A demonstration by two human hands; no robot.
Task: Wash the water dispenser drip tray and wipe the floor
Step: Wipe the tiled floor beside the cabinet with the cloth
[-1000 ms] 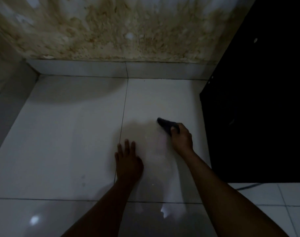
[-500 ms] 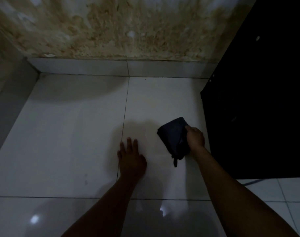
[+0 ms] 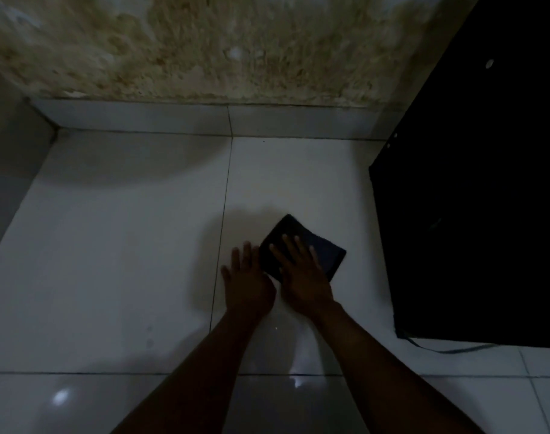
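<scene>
- Right hand (image 3: 302,277) lies flat mid-frame, fingers spread, pressing the dark cloth (image 3: 325,250).
- Left hand (image 3: 247,285) rests flat on the floor (image 3: 110,245), holding nothing.
- Best to press evenly and overlap strokes.

1. The floor (image 3: 110,261) lies open across the left tile, up to the side wall (image 3: 13,170).
2. Ahead, bare tile runs to the skirting (image 3: 173,117) below the stained wall (image 3: 204,48).
3. A black unit (image 3: 474,214) closes off the right; only a narrow strip of floor separates it from the cloth (image 3: 317,249).
4. A cable (image 3: 449,350) trails on the floor by the unit's near corner.
</scene>
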